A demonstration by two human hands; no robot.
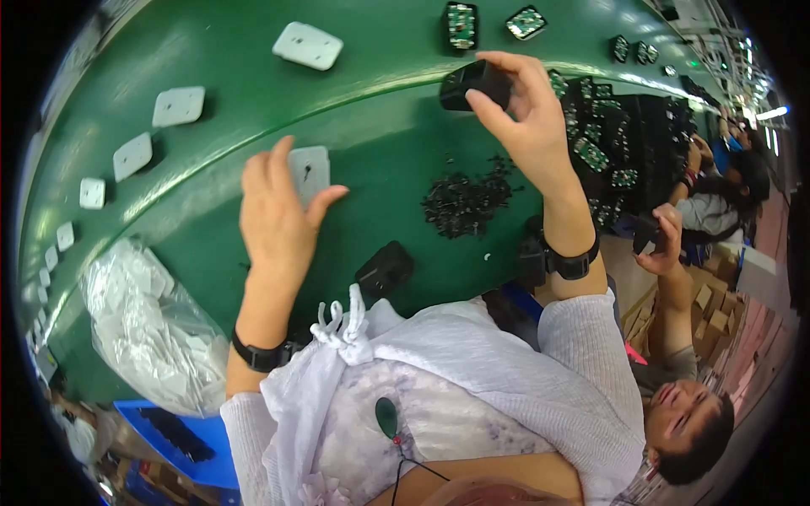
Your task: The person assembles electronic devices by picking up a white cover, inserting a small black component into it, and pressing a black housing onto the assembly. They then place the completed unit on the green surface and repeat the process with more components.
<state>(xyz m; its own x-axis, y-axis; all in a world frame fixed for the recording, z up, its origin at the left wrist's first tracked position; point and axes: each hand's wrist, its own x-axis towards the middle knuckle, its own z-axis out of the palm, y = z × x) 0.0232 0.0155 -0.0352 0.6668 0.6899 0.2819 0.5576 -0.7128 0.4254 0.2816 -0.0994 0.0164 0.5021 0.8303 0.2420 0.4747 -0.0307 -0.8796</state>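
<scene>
My right hand (527, 114) grips a black box-shaped plastic housing (468, 84) between thumb and fingers, above the far part of the green bench. On the left, my left hand (280, 207) is spread out with its thumb apart. It lies around a pale grey rounded plate (310, 173) with a dark mark at its middle; whether it presses on the plate I cannot tell. Between my hands and a little to the right is a loose pile of small black parts (468, 198). Another black housing (385, 268) rests on the bench close to my body.
White rounded plates (308, 45) form a line along the far left. Housings with green circuit boards (461, 27) stand at the back, with many more boards (591, 153) at right. A clear bag of white parts (156, 329) lies left, above a blue bin (181, 443). A co-worker's hand (662, 240) is at right.
</scene>
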